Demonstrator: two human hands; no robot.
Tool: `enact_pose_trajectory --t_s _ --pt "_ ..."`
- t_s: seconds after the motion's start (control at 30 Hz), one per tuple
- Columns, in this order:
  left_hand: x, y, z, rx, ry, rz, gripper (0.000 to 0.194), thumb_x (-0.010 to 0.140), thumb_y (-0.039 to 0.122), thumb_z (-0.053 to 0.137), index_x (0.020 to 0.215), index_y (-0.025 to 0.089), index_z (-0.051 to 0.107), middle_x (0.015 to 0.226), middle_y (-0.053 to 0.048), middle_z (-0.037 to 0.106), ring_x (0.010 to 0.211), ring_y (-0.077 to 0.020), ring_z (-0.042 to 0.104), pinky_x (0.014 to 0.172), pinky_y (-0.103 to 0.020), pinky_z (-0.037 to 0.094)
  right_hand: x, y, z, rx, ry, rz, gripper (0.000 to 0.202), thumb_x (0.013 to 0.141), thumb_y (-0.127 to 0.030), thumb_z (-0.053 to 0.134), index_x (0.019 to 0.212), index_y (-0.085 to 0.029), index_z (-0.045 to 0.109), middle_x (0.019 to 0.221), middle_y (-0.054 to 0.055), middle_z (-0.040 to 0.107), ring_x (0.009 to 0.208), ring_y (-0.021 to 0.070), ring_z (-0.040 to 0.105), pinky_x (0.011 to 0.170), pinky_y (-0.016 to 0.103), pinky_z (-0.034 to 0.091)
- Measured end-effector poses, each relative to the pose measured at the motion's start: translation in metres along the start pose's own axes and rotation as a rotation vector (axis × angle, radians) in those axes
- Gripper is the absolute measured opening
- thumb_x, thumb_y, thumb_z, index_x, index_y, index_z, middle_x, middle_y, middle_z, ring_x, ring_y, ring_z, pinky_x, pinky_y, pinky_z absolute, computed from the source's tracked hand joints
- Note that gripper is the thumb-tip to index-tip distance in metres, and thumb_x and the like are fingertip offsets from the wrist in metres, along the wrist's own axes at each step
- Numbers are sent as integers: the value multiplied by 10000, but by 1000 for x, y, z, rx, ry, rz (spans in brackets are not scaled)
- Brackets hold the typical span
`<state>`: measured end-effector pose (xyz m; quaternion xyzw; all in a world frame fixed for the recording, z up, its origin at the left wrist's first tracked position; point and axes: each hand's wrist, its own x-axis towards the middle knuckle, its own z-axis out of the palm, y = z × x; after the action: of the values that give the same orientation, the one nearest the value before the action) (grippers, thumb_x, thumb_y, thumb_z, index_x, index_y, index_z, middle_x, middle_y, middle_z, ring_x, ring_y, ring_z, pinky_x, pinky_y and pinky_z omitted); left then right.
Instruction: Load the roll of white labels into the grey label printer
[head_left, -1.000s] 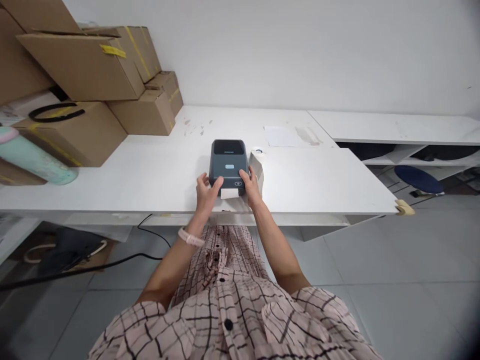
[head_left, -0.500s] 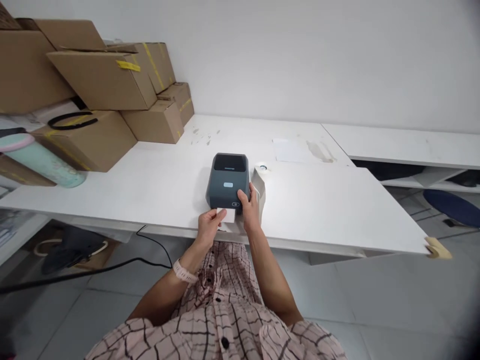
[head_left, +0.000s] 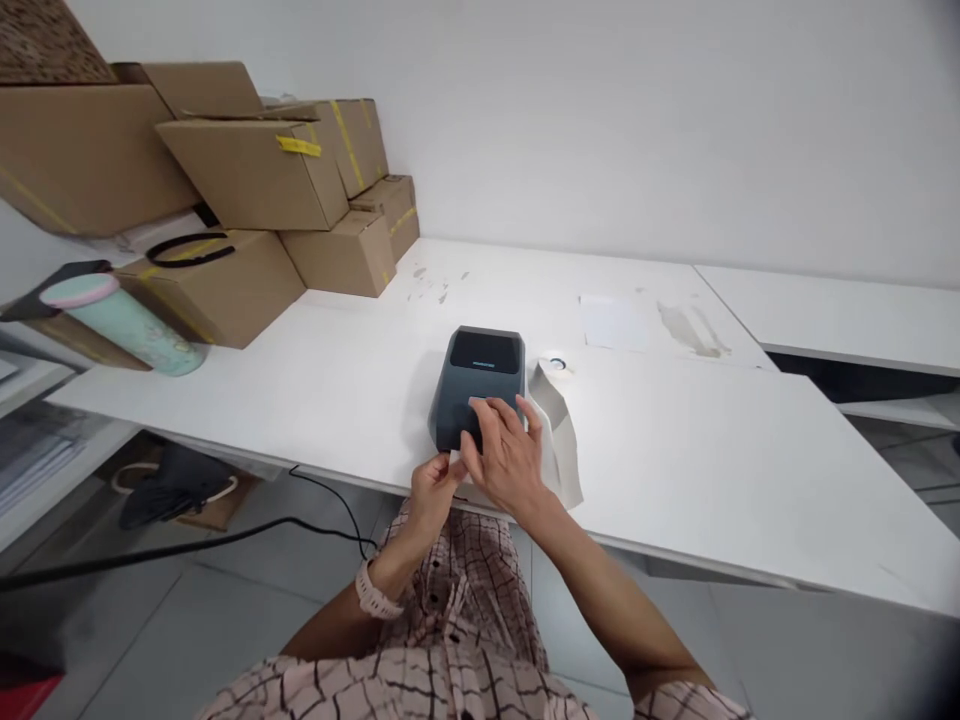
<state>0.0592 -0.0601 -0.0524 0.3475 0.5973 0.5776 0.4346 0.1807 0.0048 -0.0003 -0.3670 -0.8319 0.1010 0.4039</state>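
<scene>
A dark grey label printer (head_left: 480, 378) stands near the front edge of the white table. At its front, my left hand (head_left: 433, 490) is closed, pinching a white label (head_left: 454, 457) that is mostly covered by my fingers. My right hand (head_left: 506, 450) reaches over the front part of the printer with its fingers apart, the fingertips at the button area on top. Its thumb points toward the label, and whether it touches the label I cannot tell. A strip of pale backing paper (head_left: 559, 440) lies bent along the printer's right side.
Cardboard boxes (head_left: 251, 175) are stacked at the back left, beside a mint-green tumbler (head_left: 124, 325). A small white roll (head_left: 557, 366) and a sheet of paper (head_left: 611, 322) lie on the table (head_left: 712, 450). A black cable (head_left: 247, 530) hangs below the front edge.
My right hand has moved from the printer's right side onto its front top, covering the button. The left hand still pinches the label. The view has shifted, and more backing paper shows.
</scene>
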Motion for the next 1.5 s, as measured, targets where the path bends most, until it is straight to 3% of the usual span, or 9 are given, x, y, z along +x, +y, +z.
enact_pose_trajectory --t_s 0.23,0.33,0.43,0.53,0.8,0.93,1.07,1.3,1.5 --pt "2 11 -23 117 76 177 516 889 640 622 619 221 487 625 20 458 635 -150 440 621 -278 394 -9 -13 8 5 119 86 298 992 -303 551 1287 -322 589 1274 74 741 1269 318 649 1216 632 279" --pt "13 24 -33 126 202 292 408 974 614 518 1024 243 679 1083 -66 693 1051 -233 629 934 -333 494 -24 -7 9 197 250 211 496 992 -392 560 1476 -358 458 1499 86 589 1448 345 496 1205 657 337" --pt "24 35 -32 106 62 279 560 1023 616 399 1460 296 540 1601 -64 479 1507 -265 397 1221 -395 347 -37 -2 14 429 345 442 610 1023 -501 478 1596 -375 309 1691 78 338 1570 353 320 1212 655 367" --pt "29 42 -20 84 -122 280 617 1037 637 305 1497 297 538 1662 -29 417 1591 -259 268 1298 -414 242 -37 0 17 616 293 562 665 1035 -576 416 1640 -388 213 1674 88 381 1549 357 377 1200 648 402" --pt "68 66 -15 -6 152 372 392 997 514 511 1199 236 700 1350 -86 673 1374 -284 549 1220 -441 372 21 17 -29 505 316 379 540 1031 -569 482 1531 -372 439 1555 84 552 1487 326 478 1209 618 399" --pt "111 66 -22 78 31 253 300 897 407 642 1128 224 696 1275 -112 694 1295 -306 598 1130 -472 445 61 40 -54 366 253 306 479 1033 -564 487 1461 -355 527 1510 81 590 1439 305 518 1214 574 389" --pt "143 59 -15 164 -171 147 564 793 353 763 1328 259 613 1462 -135 590 1421 -352 493 1142 -509 426 99 55 -66 281 228 279 486 1020 -579 507 1429 -320 548 1399 88 669 1372 305 563 1169 564 419" --pt "155 49 -1 127 -227 125 838 707 195 782 1489 285 492 1557 -116 517 1480 -358 437 1206 -516 378 146 86 -56 90 78 189 465 994 -496 533 1390 -255 567 1507 129 587 1331 347 585 1114 572 453" --pt "152 48 -1 129 -227 143 894 722 88 672 1562 242 407 1603 -133 476 1499 -329 430 1237 -510 343 139 83 -26 -281 -12 21 304 989 -230 428 1188 -192 655 1562 183 506 1281 375 596 974 541 506"
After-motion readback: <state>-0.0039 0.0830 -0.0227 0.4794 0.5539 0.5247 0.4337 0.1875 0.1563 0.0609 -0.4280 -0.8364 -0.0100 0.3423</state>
